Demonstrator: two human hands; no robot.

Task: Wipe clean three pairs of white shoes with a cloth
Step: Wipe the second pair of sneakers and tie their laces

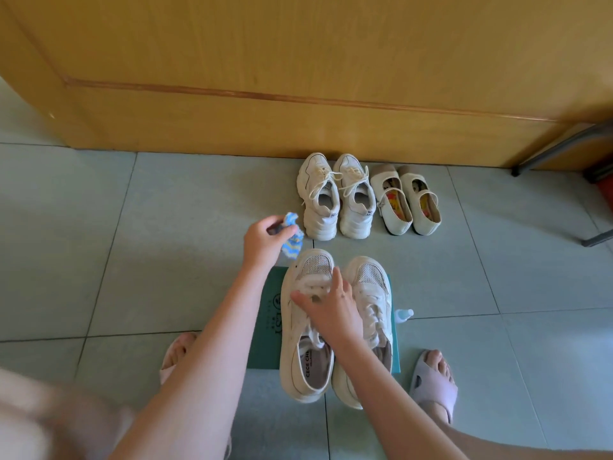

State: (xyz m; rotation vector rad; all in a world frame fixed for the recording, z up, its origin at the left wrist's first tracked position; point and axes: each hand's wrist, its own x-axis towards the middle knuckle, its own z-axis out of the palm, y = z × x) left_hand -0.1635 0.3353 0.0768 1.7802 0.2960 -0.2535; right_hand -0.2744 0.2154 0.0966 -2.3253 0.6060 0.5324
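Note:
A pair of white mesh-toed sneakers (306, 356) stands on a green mat (268, 313) in front of me. My right hand (326, 310) lies on the laces of the left sneaker, fingers spread over them. My left hand (265, 240) grips a crumpled blue-and-yellow striped cloth (293, 239) just above that sneaker's toe. Farther back, by the wooden door, stand a chunky white lace-up pair (336, 197) and a cream strap pair (406, 200) with patterned insoles.
A small bottle (403, 315) lies on the tile floor just right of the mat. My feet in pale slippers (434, 383) flank the sneakers. A wooden door (298, 78) closes the back. Dark metal furniture legs (564, 147) stand at the far right.

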